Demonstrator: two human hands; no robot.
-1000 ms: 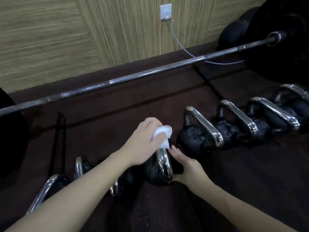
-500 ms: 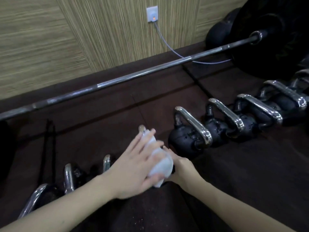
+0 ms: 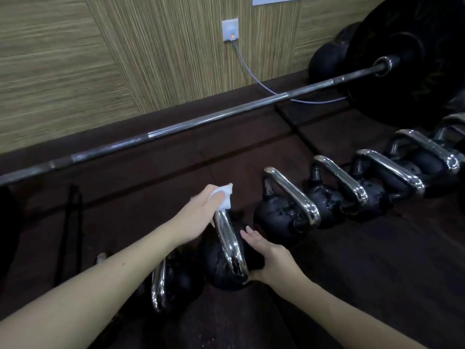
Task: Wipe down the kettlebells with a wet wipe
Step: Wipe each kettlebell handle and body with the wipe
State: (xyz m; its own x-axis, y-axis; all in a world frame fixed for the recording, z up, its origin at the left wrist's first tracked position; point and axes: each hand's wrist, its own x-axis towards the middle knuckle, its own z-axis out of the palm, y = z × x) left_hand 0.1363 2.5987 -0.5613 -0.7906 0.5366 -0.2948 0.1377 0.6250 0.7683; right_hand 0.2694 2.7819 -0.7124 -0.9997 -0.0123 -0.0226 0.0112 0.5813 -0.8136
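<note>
A row of black kettlebells with chrome handles runs across the dark floor. My left hand (image 3: 201,212) holds a white wet wipe (image 3: 224,196) pressed on the far end of the chrome handle (image 3: 230,245) of the middle kettlebell (image 3: 217,268). My right hand (image 3: 268,253) rests flat against the right side of that kettlebell's black body. To the right stand several more kettlebells, the nearest one (image 3: 279,217) wet-looking. Another kettlebell (image 3: 161,283) lies left of it, partly hidden under my left forearm.
A long steel barbell (image 3: 201,122) lies across the floor behind the row, with a big black plate (image 3: 412,59) at its right end. A grey cable (image 3: 254,76) runs from a wall socket (image 3: 230,30) down to the floor. Wood-grain wall panels stand behind.
My left hand with the wipe has slid from the near part of the handle up to its far end, uncovering the chrome. My right hand stays on the kettlebell's side.
</note>
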